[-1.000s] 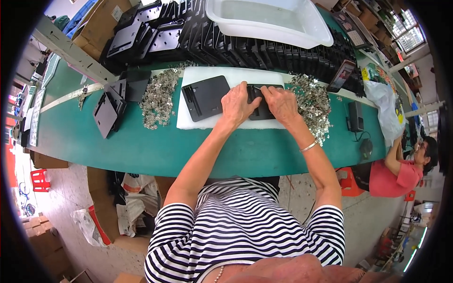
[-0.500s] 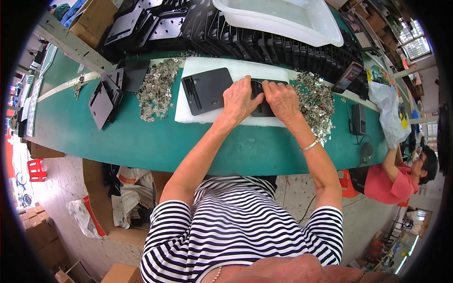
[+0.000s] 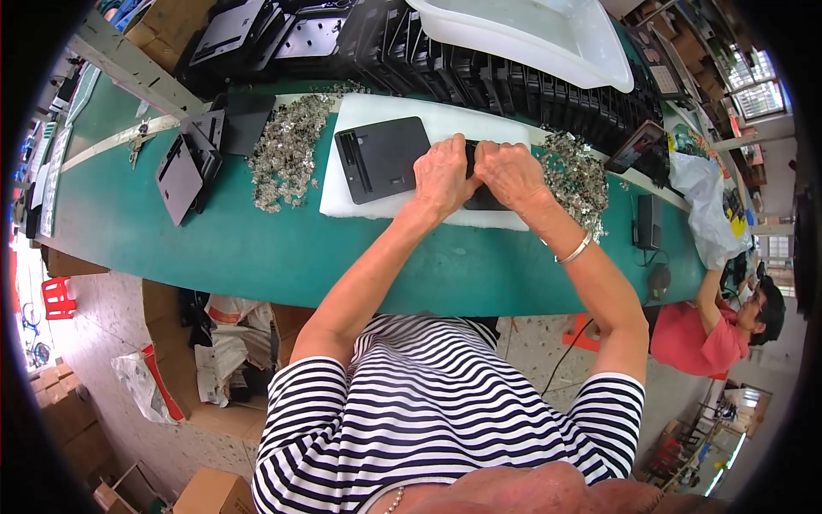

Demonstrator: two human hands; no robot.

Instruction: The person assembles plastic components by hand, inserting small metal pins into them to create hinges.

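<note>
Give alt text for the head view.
A person's left hand and right hand, close together, touch a black panel on a white pad. A second panel lies to their left; silver pieces are heaped near both ends of the pad on a green table.

Bright, diffuse light covered the green tabletop, and the silvery metal pieces glinted. Glare bleached the floor at far left; the barred window glowed. Little detail showed in the black panel. Fisheye distortion bent outer lines inside black corners.
</note>
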